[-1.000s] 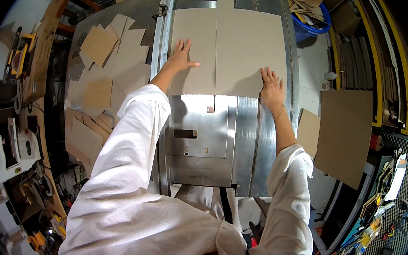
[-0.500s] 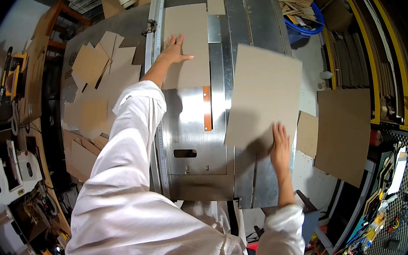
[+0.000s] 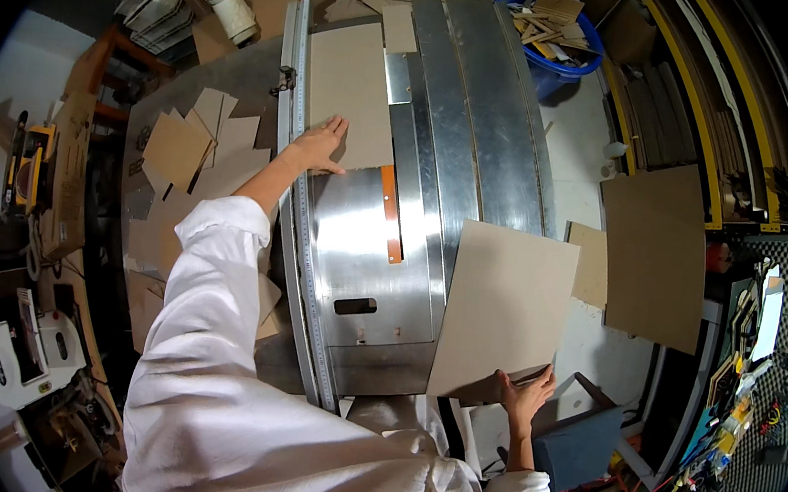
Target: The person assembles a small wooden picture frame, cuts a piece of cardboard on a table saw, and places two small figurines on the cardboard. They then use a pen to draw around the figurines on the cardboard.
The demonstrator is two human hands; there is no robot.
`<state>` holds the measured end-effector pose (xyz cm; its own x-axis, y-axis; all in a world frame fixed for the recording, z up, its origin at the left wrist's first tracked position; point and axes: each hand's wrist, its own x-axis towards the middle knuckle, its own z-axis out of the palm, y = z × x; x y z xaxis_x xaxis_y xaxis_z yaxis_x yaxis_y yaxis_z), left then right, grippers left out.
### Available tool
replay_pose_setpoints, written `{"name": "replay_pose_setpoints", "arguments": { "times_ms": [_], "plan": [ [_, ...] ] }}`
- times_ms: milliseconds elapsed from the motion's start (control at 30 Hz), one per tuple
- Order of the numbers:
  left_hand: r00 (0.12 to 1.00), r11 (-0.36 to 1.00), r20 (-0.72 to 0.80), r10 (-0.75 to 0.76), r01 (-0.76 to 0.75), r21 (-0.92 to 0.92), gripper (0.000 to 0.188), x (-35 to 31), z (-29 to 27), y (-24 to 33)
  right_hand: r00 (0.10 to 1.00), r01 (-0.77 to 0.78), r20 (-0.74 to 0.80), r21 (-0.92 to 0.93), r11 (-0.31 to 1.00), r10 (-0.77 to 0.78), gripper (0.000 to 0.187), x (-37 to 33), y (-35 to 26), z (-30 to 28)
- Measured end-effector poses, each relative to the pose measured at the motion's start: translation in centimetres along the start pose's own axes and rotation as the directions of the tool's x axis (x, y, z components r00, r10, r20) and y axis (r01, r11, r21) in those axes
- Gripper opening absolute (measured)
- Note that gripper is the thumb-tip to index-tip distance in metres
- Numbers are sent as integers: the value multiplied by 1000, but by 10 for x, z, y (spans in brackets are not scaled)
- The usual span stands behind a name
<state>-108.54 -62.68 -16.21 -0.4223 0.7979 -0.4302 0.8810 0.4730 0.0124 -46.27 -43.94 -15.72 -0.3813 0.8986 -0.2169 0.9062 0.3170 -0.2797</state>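
Observation:
A beige flat board (image 3: 353, 88) lies on the metal saw table (image 3: 372, 229), its left edge along the long metal fence (image 3: 301, 265). My left hand (image 3: 318, 145) rests on the near end of this board with its fingers stretched out, close to the fence. On the right side of the table is a second beige board (image 3: 507, 311), whose near edge reaches past the table's front. My right hand (image 3: 524, 394) grips that near edge by the right corner. Part of its fingers is hidden by the board. An orange slotted insert (image 3: 390, 212) sits in the table between the boards.
Loose board offcuts (image 3: 179, 142) lie in a pile left of the fence. A blue tub (image 3: 566, 67) of scraps stands at the far right. Large board sheets (image 3: 657, 254) lean beside a rack at right. A small narrow board (image 3: 400, 28) lies at the table's far end.
The right-hand board has come toward me with my right hand, which has gone from its right edge to its near edge. My left hand has slid back to the near end of its board.

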Motion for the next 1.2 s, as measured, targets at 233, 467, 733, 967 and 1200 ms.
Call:
{"name": "replay_pose_setpoints", "arguments": {
  "times_ms": [233,467,733,967,1200],
  "plan": [
    [958,988,-281,63,-20,154,73,-15,5,13,984,-175,16,-20,984,176,110,16,34,14],
    [396,632,-524,-754,218,-744,35,-178,-51,40,862,-346,507,613,711,-18,49,11,69,-27],
    [-44,54,-33,-998,-697,-715,23,-393,-17,129,667,-216,487,851,479,-564,36,-28,-74,-68],
    [124,-178,139,-983,-843,-508,12,-498,54,207,316,-66,341,939,338,-886,44,-130,-259,27],
    [272,-314,160,-949,-854,-414,13,-494,67,244,85,-242,457,871,427,-885,40,-123,-265,89]
  ]
}}
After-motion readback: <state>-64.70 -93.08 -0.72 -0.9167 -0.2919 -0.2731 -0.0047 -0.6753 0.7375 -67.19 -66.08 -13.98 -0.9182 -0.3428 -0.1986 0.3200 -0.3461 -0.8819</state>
